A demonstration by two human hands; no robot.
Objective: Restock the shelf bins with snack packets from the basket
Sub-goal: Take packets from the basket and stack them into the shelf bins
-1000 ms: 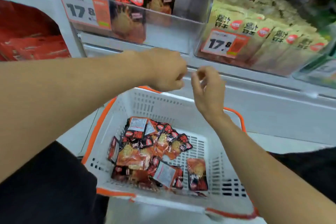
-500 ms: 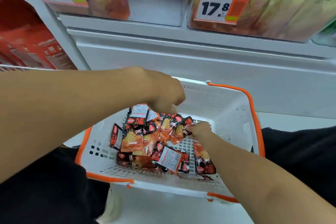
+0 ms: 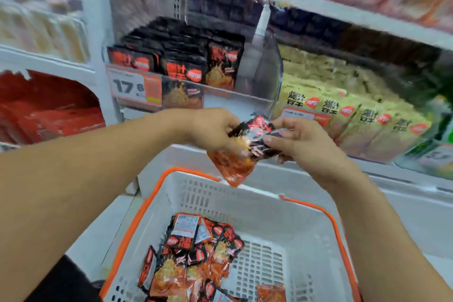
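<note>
Both hands up in front of the shelf, above the basket. Left hand and right hand each grip a small bunch of black-and-orange snack packets between them, fingers curled round the bunch, thumbs on top; one packet hangs down with an orange corner pointing at the basket's far rim. Count in the bunch unclear, motion blur, maybe three or four. Bunch sits just below the front lip of the clear shelf bin, not inside it. That bin holds upright rows of the same black packets on its left part, right part bare near the clear divider. Price tag reading 17.8 on the bin front. Neighbouring bin to the right is packed with yellow-green packets. White basket with orange trim is low in frame, more loose packets piled at its left-near side, one lone packet at the near edge. Red packaging on the shelf section to the left.
</note>
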